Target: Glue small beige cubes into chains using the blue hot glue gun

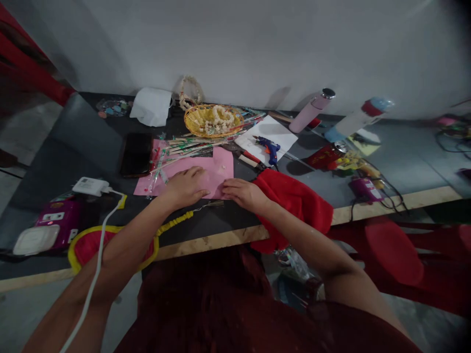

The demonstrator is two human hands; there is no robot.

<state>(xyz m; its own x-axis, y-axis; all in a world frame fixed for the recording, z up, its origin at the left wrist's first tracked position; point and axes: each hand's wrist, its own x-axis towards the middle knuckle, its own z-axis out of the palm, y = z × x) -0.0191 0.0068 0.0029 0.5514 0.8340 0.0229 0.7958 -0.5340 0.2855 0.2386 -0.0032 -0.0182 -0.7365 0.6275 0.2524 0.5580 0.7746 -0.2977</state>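
Sheeting (218, 169), pale pink, lies at the centre of the frame. One left hand (187, 188) rests flat on it, fingers loose, grasping nothing; one right hand (245, 193) bends its fingers at the lower right edge, whether pinching I cannot tell. One phone (136, 154) lies centre-left, one glue gun (271, 149) centre-right, one basket (195, 122) upper centre.

Plain pale-grey wall (235, 49) behind table (103, 152), bare, with soft shadows low down and faint pale streak near upper right. Table long, dark-grey top, faint sheen toward right end; front edge (217, 243) raw pale wood. Smooth grey floor (125, 309) visible lower left, more beyond table's left end. Red stool (393, 250), rounded seat, below table at right. Red slatted furniture (33, 59), upper left, exact type unclear. Light dim, cool; corners darkest.
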